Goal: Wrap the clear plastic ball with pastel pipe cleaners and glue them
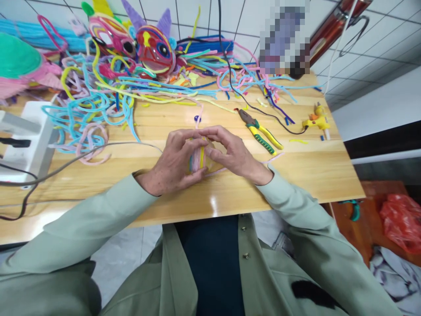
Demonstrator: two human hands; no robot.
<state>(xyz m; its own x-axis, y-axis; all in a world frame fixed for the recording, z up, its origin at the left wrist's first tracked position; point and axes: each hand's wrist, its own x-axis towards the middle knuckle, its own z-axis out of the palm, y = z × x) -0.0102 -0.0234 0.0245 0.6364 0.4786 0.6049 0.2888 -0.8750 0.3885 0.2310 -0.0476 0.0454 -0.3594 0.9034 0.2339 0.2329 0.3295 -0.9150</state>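
Observation:
Between my two hands, near the table's front edge, is a small rounded piece wrapped in pipe cleaners [197, 159], with pink, yellow and blue bands. My left hand [177, 160] curls round its left side, thumb and fingers on it. My right hand [230, 153] touches its upper right side with fingertips bent inward. A pale pink strand [199, 112] rises from the piece toward the back, beside a small dark blue bead [197, 118]. Another pink strand runs out under my right hand. Fingers hide part of the piece.
Green-yellow pliers [261, 131] and a yellow glue gun [317, 122] lie right. Tangled pipe cleaners [95, 107] and two colourful masks [153, 50] fill the back left. A white power strip [29, 145] stands left, its cables crossing the table [158, 206]. A red flask [329, 33] is back right.

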